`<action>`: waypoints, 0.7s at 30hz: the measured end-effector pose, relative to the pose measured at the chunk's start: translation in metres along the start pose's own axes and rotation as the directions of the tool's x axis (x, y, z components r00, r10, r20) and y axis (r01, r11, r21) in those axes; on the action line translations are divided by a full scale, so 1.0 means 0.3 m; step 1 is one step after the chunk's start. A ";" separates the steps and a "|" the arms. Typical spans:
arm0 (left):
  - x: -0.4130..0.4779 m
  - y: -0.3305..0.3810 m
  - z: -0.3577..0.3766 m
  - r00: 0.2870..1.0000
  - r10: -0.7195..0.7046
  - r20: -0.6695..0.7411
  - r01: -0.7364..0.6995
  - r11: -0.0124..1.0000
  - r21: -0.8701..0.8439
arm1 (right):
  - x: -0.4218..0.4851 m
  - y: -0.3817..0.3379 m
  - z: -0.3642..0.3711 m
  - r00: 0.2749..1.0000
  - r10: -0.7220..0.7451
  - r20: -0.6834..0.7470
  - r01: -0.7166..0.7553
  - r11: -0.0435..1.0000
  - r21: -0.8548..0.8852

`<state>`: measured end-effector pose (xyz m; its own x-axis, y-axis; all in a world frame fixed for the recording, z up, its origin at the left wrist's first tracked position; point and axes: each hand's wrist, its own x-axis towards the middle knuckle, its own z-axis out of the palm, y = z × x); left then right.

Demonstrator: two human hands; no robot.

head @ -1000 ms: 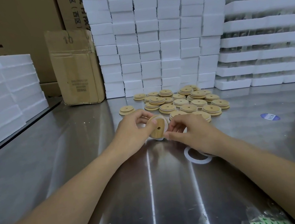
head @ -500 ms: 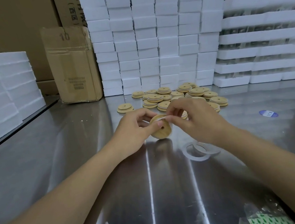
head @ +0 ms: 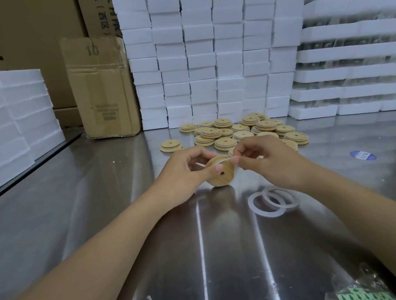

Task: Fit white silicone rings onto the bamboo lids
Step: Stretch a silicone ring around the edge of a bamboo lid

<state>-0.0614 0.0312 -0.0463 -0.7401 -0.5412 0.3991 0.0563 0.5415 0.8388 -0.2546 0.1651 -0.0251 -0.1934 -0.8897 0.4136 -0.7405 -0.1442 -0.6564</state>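
Holding: left hand (head: 182, 176) grips one bamboo lid (head: 220, 177) on edge, with the thumb pressed on the near face beside the centre hole and the other fingers curled behind.
Pinching: right hand (head: 268, 163) pinches the white silicone ring (head: 228, 156) between thumb and fingertips at the lid's upper right rim. A white strip shows along the top and right edge of the lid.
Lid position: between the two hands, flat face toward the camera, lower edge down at the steel table (head: 99, 211). Whether it touches cannot be told.
Loose rings (head: 250, 204): two, overlapping, flat on the table just nearer than the grip, beside the right wrist.
Lid pile (head: 239, 132): just beyond the grip, lids lying flat and stacked against each other, partly hidden by the right hand.
Lone lid (head: 171, 145): beyond the left hand, apart from the pile.
Foam blocks (head: 204, 49): stacked wall well beyond the grip, behind the pile.
Cardboard box (head: 102, 86): beyond and left of the grip, against the foam.
Blue sticker (head: 363, 155): on the table, well right of the grip.
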 end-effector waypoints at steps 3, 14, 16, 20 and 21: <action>-0.008 0.000 -0.005 1.000 -0.024 -0.016 0.024 1.000 -0.004 | -0.010 -0.005 0.006 0.999 0.016 0.042 -0.017 1.000 0.003; -0.001 -0.001 -0.007 0.998 -0.063 -0.017 0.063 0.998 -0.027 | -0.016 -0.038 0.024 0.993 0.102 0.051 -0.105 0.994 0.044; -0.002 0.002 -0.007 0.998 -0.063 -0.006 0.063 0.998 -0.030 | -0.015 -0.043 0.011 0.987 0.145 0.065 -0.152 0.981 0.120; -0.005 0.012 -0.003 0.997 -0.072 0.016 0.072 0.997 -0.035 | -0.017 -0.034 -0.008 0.974 0.200 0.109 -0.216 0.961 0.174; -0.006 0.013 -0.004 0.997 -0.076 0.009 0.076 0.996 -0.037 | -0.018 -0.031 -0.006 0.976 0.191 0.101 -0.206 0.962 0.176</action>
<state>-0.0591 0.0334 -0.0433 -0.7484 -0.5749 0.3309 0.0247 0.4744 0.8800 -0.2478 0.1721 -0.0201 -0.2649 -0.9400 0.2148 -0.5592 -0.0317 -0.8284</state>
